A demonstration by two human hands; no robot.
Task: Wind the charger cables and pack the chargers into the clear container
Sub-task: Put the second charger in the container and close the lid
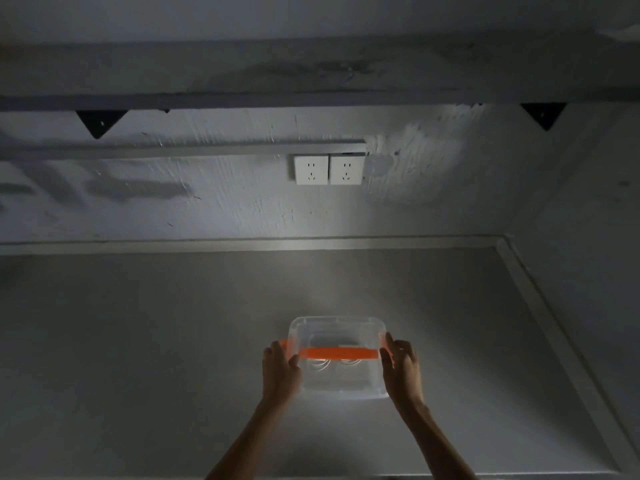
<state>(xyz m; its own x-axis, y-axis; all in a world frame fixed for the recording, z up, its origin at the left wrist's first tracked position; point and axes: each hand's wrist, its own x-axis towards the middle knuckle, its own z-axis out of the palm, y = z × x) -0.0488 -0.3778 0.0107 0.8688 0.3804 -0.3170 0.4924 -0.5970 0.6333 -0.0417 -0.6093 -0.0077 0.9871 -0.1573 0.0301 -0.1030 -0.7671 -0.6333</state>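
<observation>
Setting: dim room; grey, matt, smooth countertop running to a rough plastered wall, with a raised pale edge strip at the back and right.

Item 1. Left hand: fingers curled round the left end of the container, thumb lying over the rim near the orange handle pivot. Closed on the container.

Item 2. Right hand: fingers pressed against the right end, wrapping the rim. Likewise closed on the container.

Item 3. Clear container: thin see-through plastic, rectangular with rounded corners, resting on or just above the counter, near its middle; contact cannot be judged. An orange handle, a flat plastic band, lies across the top from side to side.

Item 4. Contents: pale looped shapes show faintly through the plastic, likely wound cables; too dim to count or confirm chargers.

Item 5. Two white wall sockets, glossy, side by side, nothing plugged in. Two black triangular brackets carry a shelf above.

Step, by judgement: late stage, packing apparently done and the container being set or moved. Next move calls for an even two-handed grip, as the thin walls would probably flex.
</observation>
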